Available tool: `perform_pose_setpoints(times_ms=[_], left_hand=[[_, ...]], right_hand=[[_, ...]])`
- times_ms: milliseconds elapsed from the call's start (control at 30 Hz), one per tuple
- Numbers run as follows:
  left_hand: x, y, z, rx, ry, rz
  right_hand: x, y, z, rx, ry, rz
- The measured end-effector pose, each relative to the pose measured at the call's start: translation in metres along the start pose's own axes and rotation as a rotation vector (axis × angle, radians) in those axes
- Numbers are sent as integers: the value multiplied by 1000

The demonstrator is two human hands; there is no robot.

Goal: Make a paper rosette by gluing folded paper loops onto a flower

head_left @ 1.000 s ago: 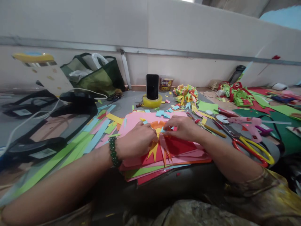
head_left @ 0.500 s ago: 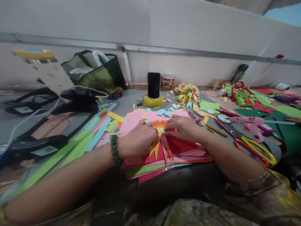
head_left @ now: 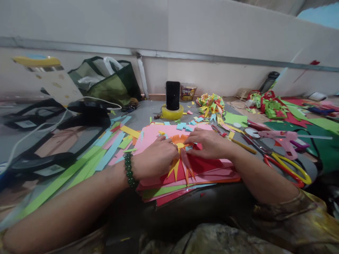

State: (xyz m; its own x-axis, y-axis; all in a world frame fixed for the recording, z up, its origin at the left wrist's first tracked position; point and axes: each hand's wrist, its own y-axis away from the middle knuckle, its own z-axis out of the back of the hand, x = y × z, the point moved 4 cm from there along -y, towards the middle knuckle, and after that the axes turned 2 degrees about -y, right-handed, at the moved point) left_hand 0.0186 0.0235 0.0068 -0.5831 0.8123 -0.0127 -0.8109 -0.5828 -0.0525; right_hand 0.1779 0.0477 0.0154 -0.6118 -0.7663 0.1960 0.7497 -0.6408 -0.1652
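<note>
While the paper flower (head_left: 180, 145) lay on red paper (head_left: 205, 167), the right hand (head_left: 209, 143) sat half open at its edge; the left hand (head_left: 157, 158) was curled, and I couldn't tell if it pinched. The flower looked light and bendy, best held by its middle

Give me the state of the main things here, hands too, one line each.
Paper sheets, stacked unevenly
Paper rosette, on the sheets, partly covered
Left hand, fingers curled at the rosette
Right hand, fingers bent at the rosette
Tape roll, lying flat
Phone, upright, screen dark
Glue gun, on its side, red light showing
Scissors, lying down
Green bag, open-topped
</note>
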Motion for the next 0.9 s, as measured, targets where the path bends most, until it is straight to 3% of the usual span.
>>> perform_pose_setpoints(times_ms=[233,433,667,900], left_hand=[[-3,-1,5,127,61,25],[-2,-1,1,87,37,8],[-5,-1,4,149,4,32],[-1,-1,-1,96,8,3]], right_hand=[[-7,5,9,-6,-78,87],[-7,0,0,-29,-72,122],[-9,1,1,-96,-56,144],[0,-2,-7,59,101,88]])
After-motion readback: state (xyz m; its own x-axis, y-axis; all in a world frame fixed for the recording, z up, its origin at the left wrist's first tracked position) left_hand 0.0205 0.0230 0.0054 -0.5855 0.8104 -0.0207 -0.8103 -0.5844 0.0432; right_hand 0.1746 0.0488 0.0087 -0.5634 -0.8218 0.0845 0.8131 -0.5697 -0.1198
